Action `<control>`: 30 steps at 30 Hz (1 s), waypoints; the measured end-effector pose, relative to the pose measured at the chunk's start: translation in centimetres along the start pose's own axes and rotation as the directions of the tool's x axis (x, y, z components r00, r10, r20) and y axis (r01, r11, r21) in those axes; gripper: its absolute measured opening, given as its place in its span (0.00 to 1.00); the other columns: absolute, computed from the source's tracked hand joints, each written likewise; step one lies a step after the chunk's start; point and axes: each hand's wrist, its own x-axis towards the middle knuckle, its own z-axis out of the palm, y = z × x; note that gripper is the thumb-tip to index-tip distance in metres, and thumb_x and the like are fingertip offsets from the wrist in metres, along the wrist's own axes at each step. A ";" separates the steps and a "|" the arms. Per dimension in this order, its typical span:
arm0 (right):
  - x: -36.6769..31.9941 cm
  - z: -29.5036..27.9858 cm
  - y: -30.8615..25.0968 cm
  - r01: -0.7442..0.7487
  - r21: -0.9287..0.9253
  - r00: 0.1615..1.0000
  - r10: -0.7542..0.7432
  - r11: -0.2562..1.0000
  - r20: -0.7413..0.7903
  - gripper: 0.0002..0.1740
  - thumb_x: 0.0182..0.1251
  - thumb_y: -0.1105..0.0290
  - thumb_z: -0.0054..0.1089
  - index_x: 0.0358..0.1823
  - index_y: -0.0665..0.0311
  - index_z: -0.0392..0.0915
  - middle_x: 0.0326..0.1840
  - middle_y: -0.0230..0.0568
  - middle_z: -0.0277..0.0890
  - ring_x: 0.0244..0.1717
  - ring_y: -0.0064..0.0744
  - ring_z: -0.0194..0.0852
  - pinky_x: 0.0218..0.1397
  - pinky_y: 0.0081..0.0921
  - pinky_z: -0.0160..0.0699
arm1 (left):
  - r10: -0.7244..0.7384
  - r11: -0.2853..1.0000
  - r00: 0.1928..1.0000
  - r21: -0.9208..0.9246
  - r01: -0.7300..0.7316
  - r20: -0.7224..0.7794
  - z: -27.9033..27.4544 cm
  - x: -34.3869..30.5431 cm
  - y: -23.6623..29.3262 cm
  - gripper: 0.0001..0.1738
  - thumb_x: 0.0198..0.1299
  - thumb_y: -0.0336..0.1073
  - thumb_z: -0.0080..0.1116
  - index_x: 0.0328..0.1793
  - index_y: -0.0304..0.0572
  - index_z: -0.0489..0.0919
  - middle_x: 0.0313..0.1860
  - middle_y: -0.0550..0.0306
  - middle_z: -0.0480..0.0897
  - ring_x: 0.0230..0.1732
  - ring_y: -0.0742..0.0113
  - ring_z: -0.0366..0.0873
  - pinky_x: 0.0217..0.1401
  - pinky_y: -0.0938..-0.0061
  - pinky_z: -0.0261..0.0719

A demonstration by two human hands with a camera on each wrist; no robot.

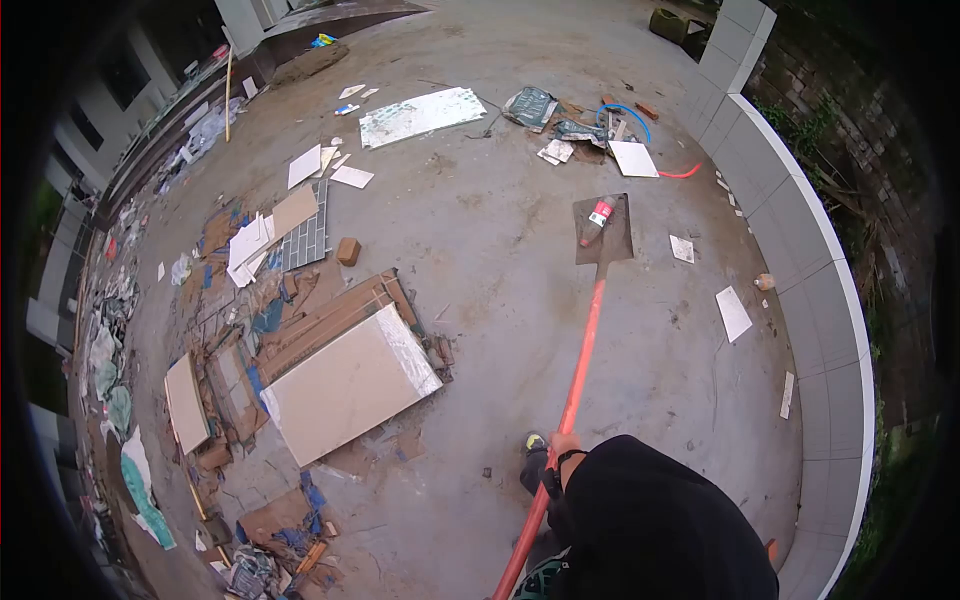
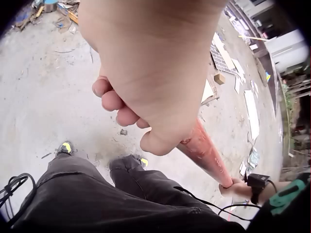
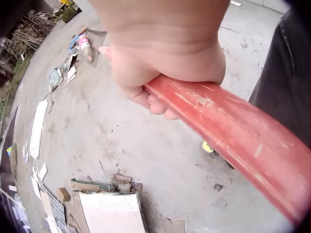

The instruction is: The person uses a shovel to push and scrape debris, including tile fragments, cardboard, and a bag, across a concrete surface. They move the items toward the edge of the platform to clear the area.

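Note:
A shovel with a long red handle (image 1: 585, 355) reaches forward over the concrete. On its flat metal blade (image 1: 620, 240) lies a plastic bottle (image 1: 598, 220) with a red label, tilted across it. My right hand (image 1: 563, 447) grips the handle partway along; in the right wrist view the fingers of the right hand (image 3: 160, 73) curl beneath the worn red shaft. Nearer my body, my left hand (image 2: 150, 107) holds the handle's rear part, fingers curled round it. The head view does not show the left hand.
A large board (image 1: 350, 385) lies on flattened cardboard to the left. White panels (image 1: 425, 115), tile pieces and bags (image 1: 530, 108) are scattered farther ahead. A low tiled wall (image 1: 800, 270) curves along the right. One shoe (image 1: 535, 441) shows beside the handle.

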 end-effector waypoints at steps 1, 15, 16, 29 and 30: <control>-1.9 -0.1 1.3 0.012 -0.082 1.000 -0.013 0.997 -0.007 0.06 0.42 0.78 0.49 0.24 0.72 0.67 0.14 0.42 0.66 0.12 0.34 0.67 0.13 0.29 0.68 | -0.006 0.997 1.000 -0.073 0.007 0.013 1.0 -1.7 -1.7 0.16 0.43 0.41 0.57 0.36 0.39 0.73 0.25 0.42 0.77 0.29 0.44 0.75 0.30 0.59 0.71; -27.6 0.2 32.8 0.499 -0.672 0.823 -0.055 0.547 0.565 0.11 0.47 0.77 0.48 0.34 0.72 0.66 0.20 0.47 0.68 0.18 0.40 0.71 0.20 0.35 0.70 | -0.516 0.597 0.829 -0.785 0.166 -0.217 31.7 -32.8 -20.0 0.20 0.37 0.44 0.58 0.38 0.42 0.78 0.27 0.49 0.79 0.32 0.54 0.77 0.37 0.68 0.73; -31.6 -0.5 34.1 0.561 -0.704 0.799 -0.065 0.436 0.597 0.11 0.47 0.75 0.50 0.34 0.73 0.68 0.21 0.48 0.70 0.20 0.41 0.72 0.22 0.36 0.71 | -0.514 0.519 0.847 -0.834 0.185 -0.132 33.0 -34.3 -19.4 0.19 0.38 0.43 0.58 0.36 0.40 0.77 0.24 0.53 0.78 0.29 0.59 0.76 0.34 0.70 0.72; -49.2 -1.3 47.0 0.977 -0.184 0.173 0.109 0.108 0.979 0.24 0.40 0.64 0.63 0.37 0.74 0.67 0.33 0.56 0.73 0.36 0.51 0.74 0.37 0.36 0.74 | -0.466 0.269 0.884 -0.947 0.177 0.032 38.2 -41.0 -21.7 0.17 0.39 0.42 0.58 0.29 0.33 0.74 0.19 0.58 0.74 0.22 0.69 0.72 0.27 0.76 0.69; -45.5 -0.4 49.4 0.988 -0.140 0.131 0.109 0.072 0.985 0.23 0.42 0.64 0.62 0.36 0.73 0.67 0.32 0.55 0.73 0.35 0.49 0.75 0.36 0.35 0.74 | -0.484 0.275 0.874 -0.942 0.192 0.037 38.9 -41.4 -21.8 0.18 0.39 0.42 0.58 0.30 0.32 0.74 0.20 0.57 0.74 0.23 0.68 0.72 0.29 0.75 0.70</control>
